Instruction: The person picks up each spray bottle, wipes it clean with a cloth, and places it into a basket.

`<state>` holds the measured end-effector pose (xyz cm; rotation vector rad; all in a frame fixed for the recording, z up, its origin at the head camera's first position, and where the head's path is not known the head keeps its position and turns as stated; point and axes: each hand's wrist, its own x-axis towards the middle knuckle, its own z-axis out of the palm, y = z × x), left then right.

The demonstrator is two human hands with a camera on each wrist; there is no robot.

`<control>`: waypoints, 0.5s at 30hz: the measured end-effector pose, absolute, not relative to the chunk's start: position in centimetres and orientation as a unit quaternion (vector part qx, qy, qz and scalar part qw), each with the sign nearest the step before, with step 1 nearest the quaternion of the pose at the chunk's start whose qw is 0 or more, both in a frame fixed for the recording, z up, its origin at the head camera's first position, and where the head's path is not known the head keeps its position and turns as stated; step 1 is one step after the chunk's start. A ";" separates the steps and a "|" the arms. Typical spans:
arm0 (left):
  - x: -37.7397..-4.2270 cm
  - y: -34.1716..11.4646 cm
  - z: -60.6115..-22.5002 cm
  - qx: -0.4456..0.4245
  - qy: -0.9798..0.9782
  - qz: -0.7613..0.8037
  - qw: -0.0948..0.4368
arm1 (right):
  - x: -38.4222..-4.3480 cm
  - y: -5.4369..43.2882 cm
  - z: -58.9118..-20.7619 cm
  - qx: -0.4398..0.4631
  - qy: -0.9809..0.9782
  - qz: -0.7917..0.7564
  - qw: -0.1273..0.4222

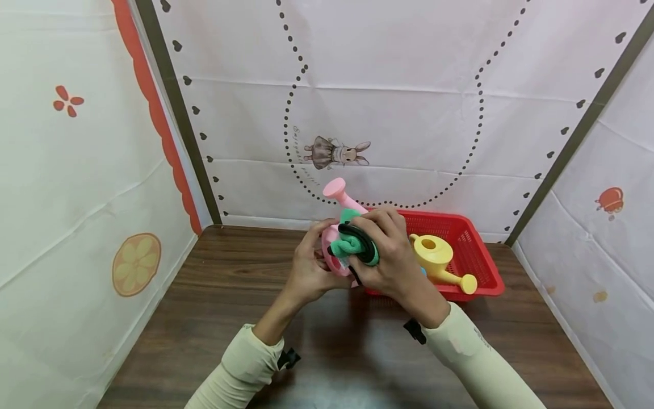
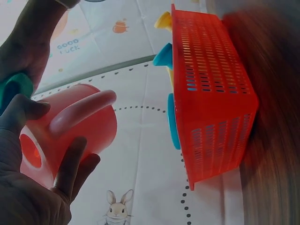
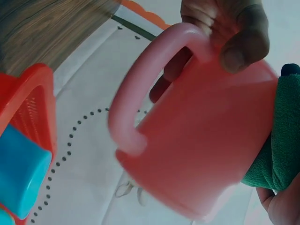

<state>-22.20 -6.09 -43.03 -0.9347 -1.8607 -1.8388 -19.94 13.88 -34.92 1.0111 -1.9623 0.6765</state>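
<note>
Held up over the table is a pink toy watering can (image 1: pixel 329 241), its spout pointing away toward the back wall. My left hand (image 1: pixel 311 267) grips the can near its top, with the thumb on one side and fingers on the other in the right wrist view. A bunched green cloth with black trim (image 1: pixel 347 245) is in my right hand (image 1: pixel 390 253), which presses it against the can. In the right wrist view, the cloth (image 3: pixel 293 126) lies along the can's side, and the curved handle (image 3: pixel 140 79) is free of both hands.
A red perforated basket (image 1: pixel 482 261) stands on the wooden table (image 1: pixel 240 272) behind and right of my hands. It holds a yellow watering can (image 1: pixel 431 253) and blue pieces (image 3: pixel 23 164). Printed white sheets (image 1: pixel 398 113) enclose the back and both sides.
</note>
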 end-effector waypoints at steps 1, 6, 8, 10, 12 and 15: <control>-22.2 -6.1 -43.1 -0.331 -0.659 -0.651 0.181 | -20.0 14.1 -35.0 0.398 -0.779 0.268 0.403; -22.1 -6.5 -43.0 -0.317 -0.661 -0.657 0.175 | -20.7 15.6 -35.5 0.375 -0.793 0.270 0.397; -22.0 -6.8 -42.9 -0.311 -0.660 -0.661 0.174 | -21.1 16.3 -35.5 0.357 -0.803 0.274 0.391; -22.0 -7.1 -42.7 -0.308 -0.661 -0.661 0.176 | -21.4 16.9 -35.5 0.336 -0.813 0.282 0.382; -21.9 -7.3 -42.6 -0.308 -0.663 -0.659 0.176 | -21.6 17.3 -35.5 0.318 -0.822 0.293 0.371; -22.0 -7.5 -42.5 -0.308 -0.667 -0.657 0.171 | -21.8 17.7 -35.5 0.300 -0.831 0.305 0.356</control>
